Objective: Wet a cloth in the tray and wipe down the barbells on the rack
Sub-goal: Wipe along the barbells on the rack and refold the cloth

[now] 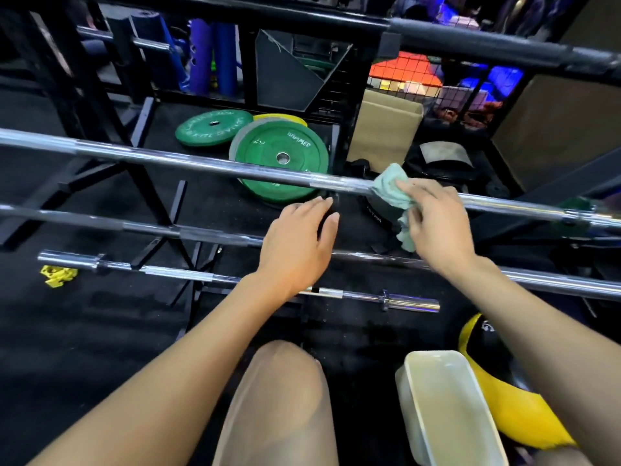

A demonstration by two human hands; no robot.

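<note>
Running left to right across the rack, the long chrome barbell [201,163] slopes gently toward the near right. Her left hand [295,243] hovers relaxed, fingers straight, holding nothing. Right hand [437,220] pinches the soft green cloth [391,190] against that smooth bar. The pale plastic tray [447,408] sits near right on the floor.

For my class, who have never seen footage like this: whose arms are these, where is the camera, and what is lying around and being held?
The one picture comes from a camera worn on a person's head, looking down at their own arms. The right hand grips a pale green cloth against the top barbell on a black rack. The left hand is open, holding nothing. Lower bars sit beneath. On the floor lie green weight plates and, near the knee, a white tray.
</note>
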